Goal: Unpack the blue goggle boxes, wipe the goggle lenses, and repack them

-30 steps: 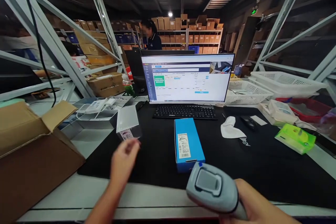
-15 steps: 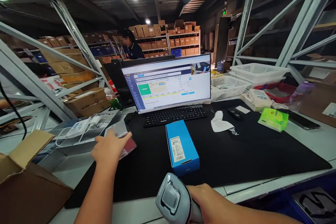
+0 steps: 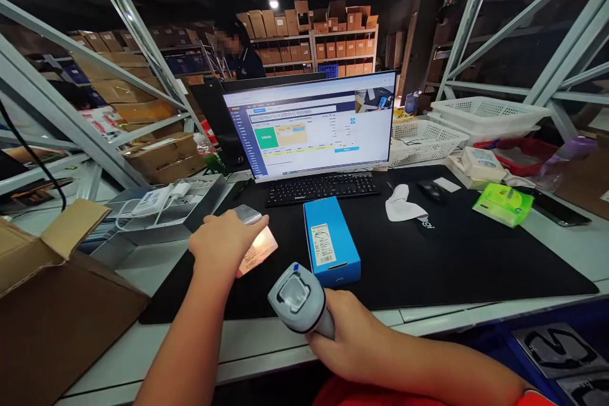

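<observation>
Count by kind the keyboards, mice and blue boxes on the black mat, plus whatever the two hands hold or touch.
Keyboard: 1
Mouse: 1
Blue box: 1
Box in left hand: 1
Scanner in right hand: 1
Total: 5

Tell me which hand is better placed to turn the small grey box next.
Left, I'd judge: the left hand has hold of the small grey box, while the right hand is wrapped around the scanner.

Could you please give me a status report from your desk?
Left hand gripping small box, one face lit. Right hand holding scanner. Blue box right of small box.
</observation>
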`<action>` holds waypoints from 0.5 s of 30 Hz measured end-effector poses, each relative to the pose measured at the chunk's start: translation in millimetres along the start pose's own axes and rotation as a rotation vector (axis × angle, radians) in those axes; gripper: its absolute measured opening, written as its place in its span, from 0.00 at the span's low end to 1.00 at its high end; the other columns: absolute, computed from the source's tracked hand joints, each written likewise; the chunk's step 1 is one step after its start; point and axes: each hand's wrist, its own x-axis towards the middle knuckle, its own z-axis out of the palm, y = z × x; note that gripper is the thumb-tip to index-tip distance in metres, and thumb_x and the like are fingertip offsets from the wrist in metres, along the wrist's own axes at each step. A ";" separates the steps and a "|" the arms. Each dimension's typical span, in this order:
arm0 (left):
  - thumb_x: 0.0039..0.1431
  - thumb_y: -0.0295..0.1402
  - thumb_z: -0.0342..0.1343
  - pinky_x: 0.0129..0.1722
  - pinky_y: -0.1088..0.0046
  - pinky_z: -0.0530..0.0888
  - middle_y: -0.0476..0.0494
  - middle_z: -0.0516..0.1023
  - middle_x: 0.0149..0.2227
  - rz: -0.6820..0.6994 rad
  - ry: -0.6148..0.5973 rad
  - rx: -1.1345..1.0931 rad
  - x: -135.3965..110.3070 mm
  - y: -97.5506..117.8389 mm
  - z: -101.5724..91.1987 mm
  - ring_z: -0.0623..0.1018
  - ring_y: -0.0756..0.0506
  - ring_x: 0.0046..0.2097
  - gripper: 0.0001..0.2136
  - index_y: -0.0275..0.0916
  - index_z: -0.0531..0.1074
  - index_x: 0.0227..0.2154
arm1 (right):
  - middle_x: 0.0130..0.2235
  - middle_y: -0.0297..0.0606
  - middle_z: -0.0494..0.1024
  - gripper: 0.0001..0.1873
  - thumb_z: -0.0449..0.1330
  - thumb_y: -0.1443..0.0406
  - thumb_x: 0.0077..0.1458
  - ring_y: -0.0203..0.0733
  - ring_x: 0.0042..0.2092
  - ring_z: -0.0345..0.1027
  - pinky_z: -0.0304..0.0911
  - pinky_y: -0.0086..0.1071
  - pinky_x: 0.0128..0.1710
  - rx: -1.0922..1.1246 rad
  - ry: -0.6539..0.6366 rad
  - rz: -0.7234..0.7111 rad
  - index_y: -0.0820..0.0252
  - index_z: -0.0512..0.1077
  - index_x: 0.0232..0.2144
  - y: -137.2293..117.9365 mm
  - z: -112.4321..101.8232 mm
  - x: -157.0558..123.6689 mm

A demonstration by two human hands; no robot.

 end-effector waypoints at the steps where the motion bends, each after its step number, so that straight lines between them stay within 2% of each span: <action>1: 0.47 0.71 0.42 0.47 0.49 0.71 0.19 0.71 0.53 -0.001 -0.002 0.002 0.2 0.2 -0.3 0.74 0.22 0.54 0.47 0.34 0.71 0.55 | 0.40 0.40 0.81 0.15 0.61 0.68 0.49 0.45 0.39 0.72 0.64 0.31 0.38 0.007 -0.003 -0.011 0.60 0.75 0.42 1.0 1.4 0.9; 6: 0.46 0.72 0.42 0.47 0.51 0.71 0.18 0.71 0.53 -0.006 -0.011 -0.011 2.5 0.8 -0.7 0.74 0.23 0.54 0.48 0.34 0.71 0.55 | 0.40 0.37 0.81 0.16 0.61 0.69 0.48 0.43 0.39 0.72 0.65 0.30 0.38 0.059 -0.022 -0.041 0.60 0.75 0.42 -0.5 5.2 0.5; 9: 0.46 0.72 0.42 0.45 0.51 0.72 0.17 0.71 0.54 -0.008 -0.013 -0.026 0.0 -1.3 -0.1 0.74 0.22 0.53 0.49 0.34 0.71 0.56 | 0.39 0.36 0.81 0.14 0.62 0.67 0.50 0.42 0.38 0.73 0.65 0.29 0.36 0.096 -0.064 -0.003 0.60 0.76 0.41 -5.3 -2.7 -8.8; 12: 0.47 0.72 0.41 0.44 0.51 0.72 0.18 0.70 0.52 0.004 -0.012 -0.051 -8.8 -5.9 4.7 0.76 0.22 0.51 0.49 0.34 0.71 0.56 | 0.40 0.36 0.82 0.16 0.64 0.65 0.50 0.43 0.39 0.75 0.67 0.28 0.36 0.163 -0.070 0.041 0.60 0.76 0.43 -2.8 -23.7 -31.5; 13: 0.48 0.72 0.39 0.43 0.51 0.72 0.19 0.70 0.52 0.004 -0.018 -0.058 -13.1 -7.5 8.1 0.76 0.22 0.50 0.48 0.35 0.71 0.55 | 0.41 0.37 0.82 0.18 0.64 0.65 0.50 0.43 0.38 0.75 0.68 0.29 0.36 0.193 -0.040 0.074 0.60 0.75 0.45 1.9 -34.3 -41.5; 15: 0.50 0.71 0.36 0.42 0.51 0.72 0.21 0.69 0.52 -0.007 -0.038 -0.060 -23.4 -9.7 18.3 0.77 0.23 0.48 0.47 0.36 0.70 0.56 | 0.43 0.41 0.82 0.23 0.65 0.62 0.50 0.42 0.33 0.76 0.70 0.31 0.33 0.244 0.108 0.176 0.61 0.73 0.49 18.2 -62.6 -62.8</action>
